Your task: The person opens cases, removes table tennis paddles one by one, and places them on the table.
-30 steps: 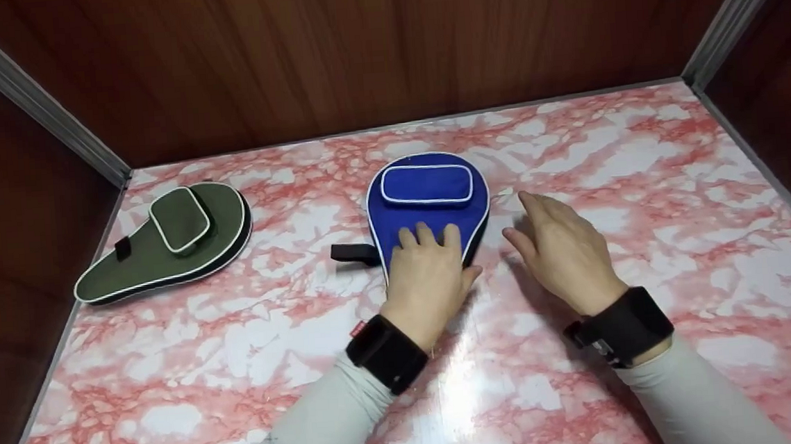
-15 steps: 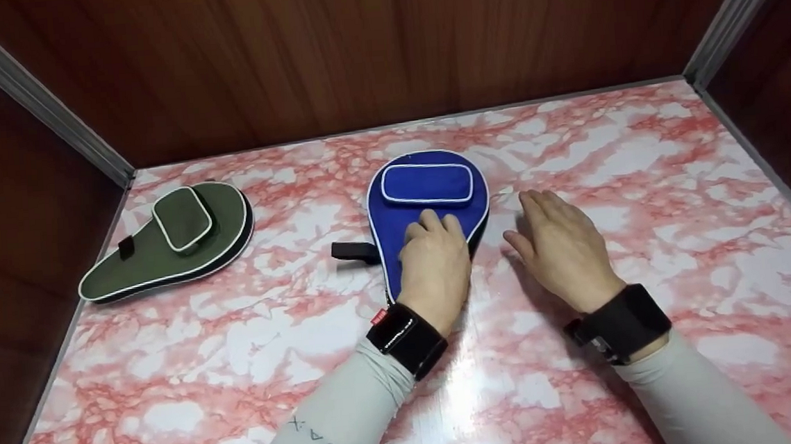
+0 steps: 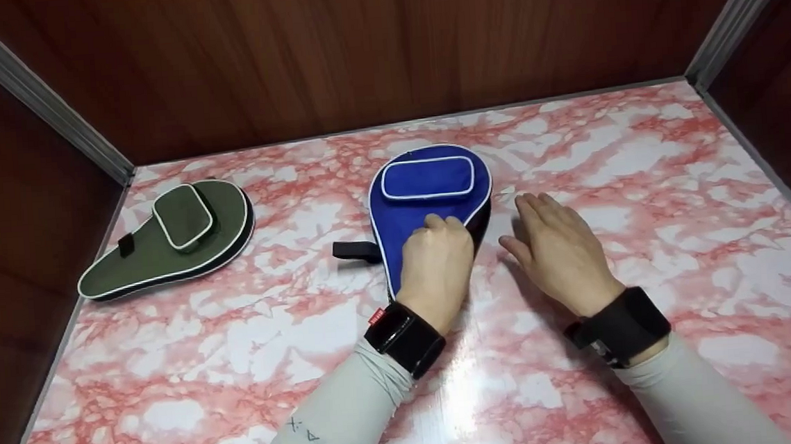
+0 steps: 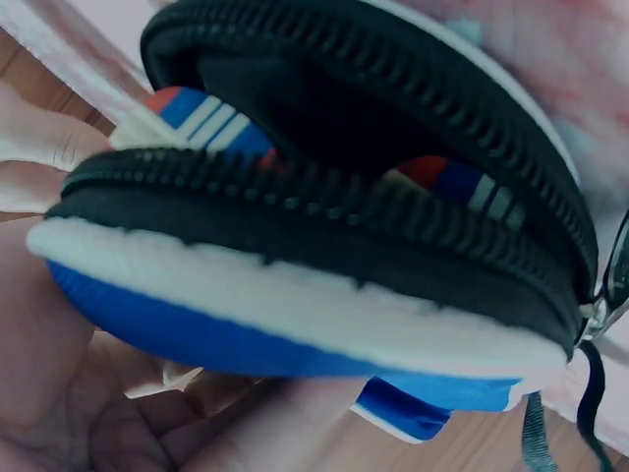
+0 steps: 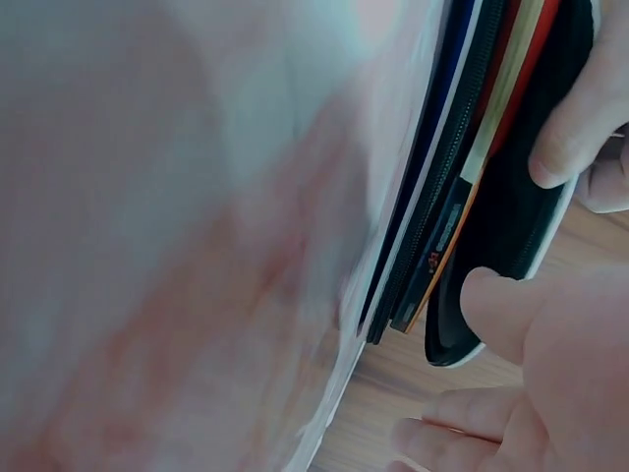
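Blue case (image 3: 411,212) lies partly hidden under the left grip (image 3: 437,266) pinching its edge, right grip (image 3: 566,255) straight-fingered.

In my head view, even light brightens the red-and-white marbled tabletop (image 3: 291,327), with white glare streaking it between my forearms; the reddish-brown wood-grain panel (image 3: 383,49) behind is dim. A soft shadow lies left of my bare right hand (image 3: 561,255). Both wrist views look cooler and duller. In the left one, the blue fabric case with white piping (image 4: 187,320) blurs slightly; in the right one, the nearby tabletop smears into milky haze.
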Demonstrator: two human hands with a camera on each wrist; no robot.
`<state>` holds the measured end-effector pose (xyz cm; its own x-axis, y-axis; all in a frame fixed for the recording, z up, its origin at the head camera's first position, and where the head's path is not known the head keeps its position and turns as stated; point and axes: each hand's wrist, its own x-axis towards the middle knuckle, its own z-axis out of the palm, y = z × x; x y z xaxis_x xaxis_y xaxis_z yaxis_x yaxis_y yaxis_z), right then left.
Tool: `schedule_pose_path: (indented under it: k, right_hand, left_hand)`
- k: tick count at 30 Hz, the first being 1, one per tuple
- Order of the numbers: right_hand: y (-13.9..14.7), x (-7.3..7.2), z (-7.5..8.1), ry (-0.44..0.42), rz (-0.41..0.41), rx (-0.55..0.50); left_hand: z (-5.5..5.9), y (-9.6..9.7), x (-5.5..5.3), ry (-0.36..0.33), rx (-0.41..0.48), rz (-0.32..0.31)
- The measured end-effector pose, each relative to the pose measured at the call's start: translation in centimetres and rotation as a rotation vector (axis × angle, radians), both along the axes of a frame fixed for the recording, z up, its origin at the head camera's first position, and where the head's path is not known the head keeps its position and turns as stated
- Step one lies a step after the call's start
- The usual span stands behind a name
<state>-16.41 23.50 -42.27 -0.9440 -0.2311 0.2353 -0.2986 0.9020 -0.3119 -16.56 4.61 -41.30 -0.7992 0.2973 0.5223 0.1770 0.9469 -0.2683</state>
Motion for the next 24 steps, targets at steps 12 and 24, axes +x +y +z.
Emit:
schedule_pose_path:
  k: [12,24]
  right_hand:
    - [-0.6,0.2,0.0,-0.044,0.045,-0.017]
    - [-0.7,0.2,0.0,-0.078,0.039,-0.019]
  left_hand:
    - [1.1,-3.2,-0.9,-0.122,0.18,-0.158]
    - [0.7,-6.5,-0.9,-0.178,0.557,-0.235]
